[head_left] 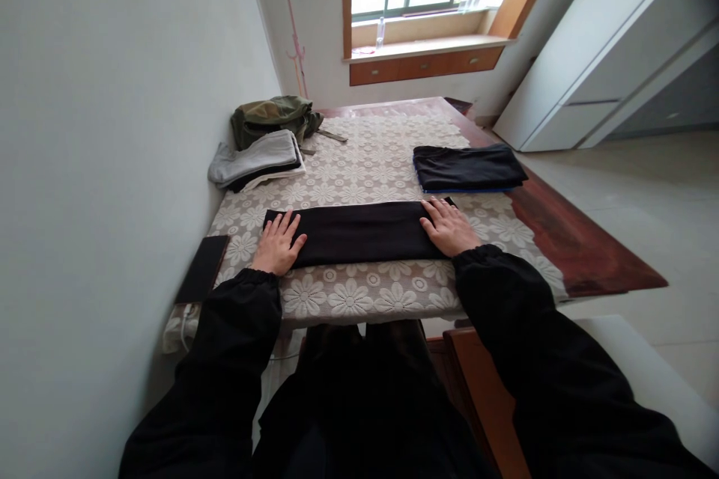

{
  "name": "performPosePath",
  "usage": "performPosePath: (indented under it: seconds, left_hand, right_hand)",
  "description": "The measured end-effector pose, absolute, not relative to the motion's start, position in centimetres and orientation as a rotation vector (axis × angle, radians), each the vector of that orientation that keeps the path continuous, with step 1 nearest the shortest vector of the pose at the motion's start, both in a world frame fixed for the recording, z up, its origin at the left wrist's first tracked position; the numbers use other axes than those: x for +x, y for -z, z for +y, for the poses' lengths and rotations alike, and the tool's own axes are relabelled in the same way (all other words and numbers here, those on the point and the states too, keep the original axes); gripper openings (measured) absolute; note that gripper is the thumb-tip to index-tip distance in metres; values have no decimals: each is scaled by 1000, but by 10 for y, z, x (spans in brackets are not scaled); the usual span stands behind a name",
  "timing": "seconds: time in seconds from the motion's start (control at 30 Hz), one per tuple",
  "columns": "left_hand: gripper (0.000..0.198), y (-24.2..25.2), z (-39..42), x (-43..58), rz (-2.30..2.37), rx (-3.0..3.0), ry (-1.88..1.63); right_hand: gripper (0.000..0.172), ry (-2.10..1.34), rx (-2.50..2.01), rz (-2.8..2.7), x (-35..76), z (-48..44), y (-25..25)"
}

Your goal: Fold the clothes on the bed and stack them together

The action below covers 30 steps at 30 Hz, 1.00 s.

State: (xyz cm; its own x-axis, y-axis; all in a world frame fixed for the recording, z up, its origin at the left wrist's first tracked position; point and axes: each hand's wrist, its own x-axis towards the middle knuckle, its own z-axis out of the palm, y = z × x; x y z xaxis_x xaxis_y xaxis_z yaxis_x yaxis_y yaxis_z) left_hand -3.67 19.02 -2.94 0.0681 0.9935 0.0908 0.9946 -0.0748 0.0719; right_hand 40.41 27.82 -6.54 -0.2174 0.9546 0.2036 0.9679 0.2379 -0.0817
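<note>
A black garment [365,232], folded into a long flat strip, lies crosswise on the lace-covered table in front of me. My left hand [277,242] rests flat on its left end, fingers spread. On its right end lies my right hand [448,227], palm down with the fingers stretched out. Neither hand grips the cloth. What kind of garment it is, I cannot tell from the folds. Beyond my right hand sits a stack of folded dark clothes [469,168] with a blue edge showing underneath.
Far left on the table [589,239] are a pile of grey, black and white clothes [255,159] and an olive-green backpack [272,118]. A black tablet-like slab [203,269] lies by the wall, near a white cable [184,325]. A white refrigerator [589,52] stands at the right.
</note>
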Motion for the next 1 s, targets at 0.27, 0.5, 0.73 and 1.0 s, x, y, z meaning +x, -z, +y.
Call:
performPosePath:
  seconds: [0.27,0.5,0.73,1.0]
  left_hand:
    - [65,35,175,-38,-2110,-2287,198]
    - [63,36,159,-14,-2067,-2341,120]
    - [63,38,202,85,-2016,-2427,279]
    - [61,38,240,109,-2028,-2420,359]
  right_hand:
    - [68,117,-1819,-2345,405,248,63]
    - [67,115,-1908,-2395,389,225,56]
    - [66,-36,-1722,-2498,284,235,42]
    - [61,-20,-1556,-2429,250,261,45]
